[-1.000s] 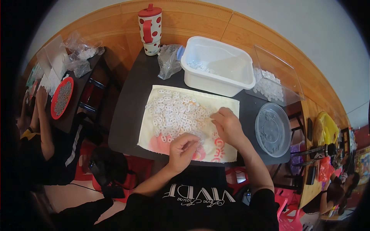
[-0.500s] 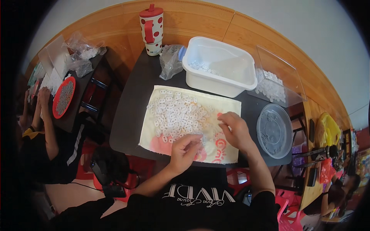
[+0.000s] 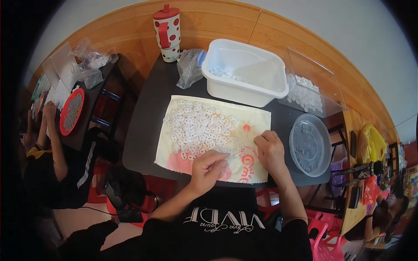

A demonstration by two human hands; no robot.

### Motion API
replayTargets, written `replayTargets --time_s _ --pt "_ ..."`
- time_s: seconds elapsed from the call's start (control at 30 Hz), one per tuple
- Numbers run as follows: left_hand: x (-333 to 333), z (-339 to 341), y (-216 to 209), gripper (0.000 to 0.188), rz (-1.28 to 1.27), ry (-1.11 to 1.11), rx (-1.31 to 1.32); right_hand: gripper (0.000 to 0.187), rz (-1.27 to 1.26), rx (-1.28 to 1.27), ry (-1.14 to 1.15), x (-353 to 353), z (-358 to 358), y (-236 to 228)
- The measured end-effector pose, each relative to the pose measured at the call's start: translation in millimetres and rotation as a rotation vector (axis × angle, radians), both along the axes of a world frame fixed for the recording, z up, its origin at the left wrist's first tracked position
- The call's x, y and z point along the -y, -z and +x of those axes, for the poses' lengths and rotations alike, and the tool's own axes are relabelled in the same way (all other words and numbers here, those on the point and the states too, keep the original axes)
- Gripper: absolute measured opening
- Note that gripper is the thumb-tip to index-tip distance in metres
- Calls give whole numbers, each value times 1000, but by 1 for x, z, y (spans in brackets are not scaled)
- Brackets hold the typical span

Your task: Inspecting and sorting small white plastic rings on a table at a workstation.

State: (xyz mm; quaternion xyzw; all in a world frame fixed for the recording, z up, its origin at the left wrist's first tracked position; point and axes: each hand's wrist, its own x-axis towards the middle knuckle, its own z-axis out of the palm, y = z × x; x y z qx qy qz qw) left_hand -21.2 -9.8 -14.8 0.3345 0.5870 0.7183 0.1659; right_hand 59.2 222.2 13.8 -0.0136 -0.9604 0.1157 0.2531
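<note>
The left grip (image 3: 207,170) is seen curled, but whether anything is pinched cannot be told; at the right grip (image 3: 271,149), fingertips are hidden, their closure unclear. White two-holed pieces (image 3: 196,126) are spread on cloth (image 3: 259,119) just beyond the left grip.

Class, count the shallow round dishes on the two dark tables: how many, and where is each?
2: a red dish on the left table, and a clear dish to the right of the pale cloth. Others may be hidden.
</note>
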Motion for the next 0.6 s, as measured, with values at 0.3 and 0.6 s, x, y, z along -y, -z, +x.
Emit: replayTargets --time_s 0.3,0.6 --pt "-2 4 -2 37 -19 9 98 23 -688 2 -249 40 -2 -33" --pt "-2 6 5 41 55 -7 101 35 -602 124 -424 58 -10 -30"
